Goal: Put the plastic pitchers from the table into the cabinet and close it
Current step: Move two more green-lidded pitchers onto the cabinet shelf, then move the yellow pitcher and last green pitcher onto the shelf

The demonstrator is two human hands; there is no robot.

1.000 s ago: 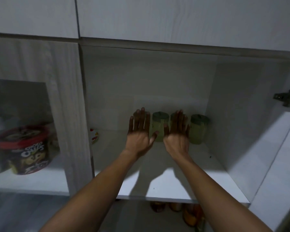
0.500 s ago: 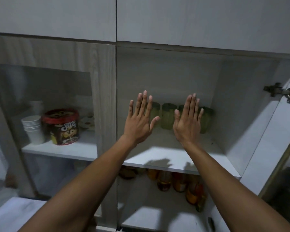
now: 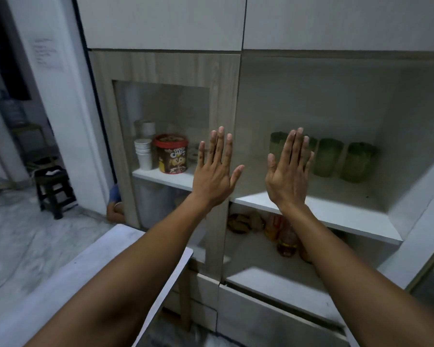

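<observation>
Several green plastic pitchers (image 3: 356, 162) stand in a row at the back of the open cabinet's white shelf (image 3: 336, 216). My left hand (image 3: 214, 171) is raised flat with fingers spread, in front of the wooden frame between the two compartments. My right hand (image 3: 287, 175) is also flat and empty, held up before the leftmost pitcher and partly hiding it. Both hands are well in front of the shelf, touching nothing. The cabinet door (image 3: 416, 236) hangs open at the right edge.
Behind the shut glass door (image 3: 161, 136) on the left stand paper cups (image 3: 143, 156) and a red Choco Chips tub (image 3: 171, 154). Bottles and food (image 3: 283, 236) sit on the lower shelf. A white table corner (image 3: 125, 249) lies below my left arm. A dark stool (image 3: 52, 189) stands on the floor at left.
The view has pulled back and turned left, away from the cabinet. Both hands have withdrawn from the pitchers on the shelf and risen, staying flat and empty.
</observation>
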